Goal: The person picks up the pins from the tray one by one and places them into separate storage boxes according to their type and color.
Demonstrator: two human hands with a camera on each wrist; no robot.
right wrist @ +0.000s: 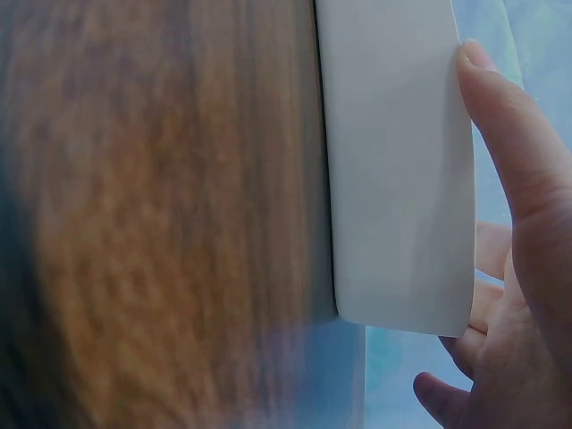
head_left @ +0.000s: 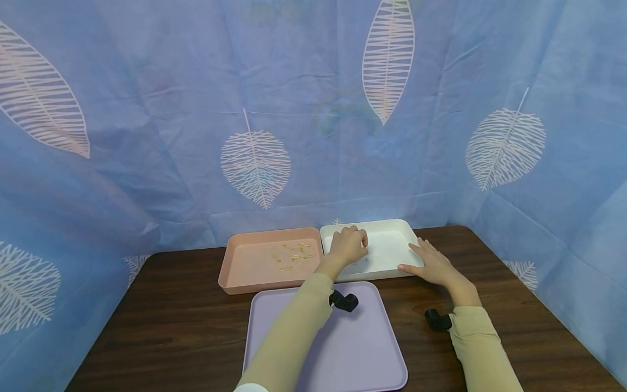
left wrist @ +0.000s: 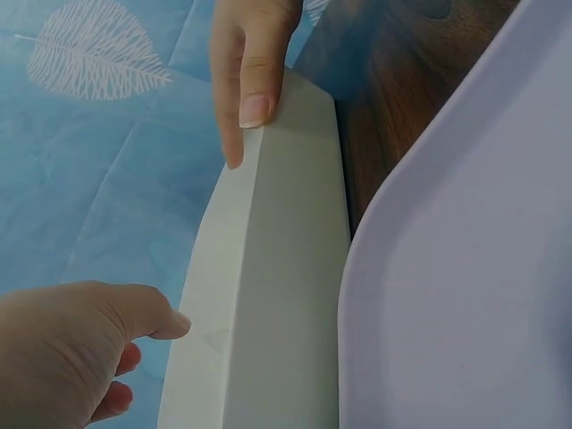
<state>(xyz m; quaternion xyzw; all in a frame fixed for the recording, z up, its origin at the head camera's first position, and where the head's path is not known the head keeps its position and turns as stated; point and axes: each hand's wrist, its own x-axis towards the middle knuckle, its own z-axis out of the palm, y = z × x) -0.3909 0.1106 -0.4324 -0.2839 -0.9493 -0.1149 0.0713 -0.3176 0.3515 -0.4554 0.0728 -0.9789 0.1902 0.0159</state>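
Over the white tray (head_left: 392, 247) is my left hand (head_left: 349, 246), its fingers bent and its thumb (left wrist: 161, 317) stretched out toward the tray's inside. Whether anything is between the fingertips is hidden. My right hand (head_left: 433, 264) rests at the tray's near right corner. In the right wrist view the right thumb (right wrist: 505, 116) touches the rim of the long wall, while the other fingers lie spread past the short end. Several gold safety pins (head_left: 293, 257) lie scattered in the pink tray (head_left: 252, 258), just left of the white one.
A flat lilac tray (head_left: 357, 348) lies nearer to me, under my left forearm, close to the two trays' front walls. Everything stands on a dark wooden table (head_left: 161, 316). Blue leaf-printed cloth (head_left: 303, 163) hangs behind and along the sides.
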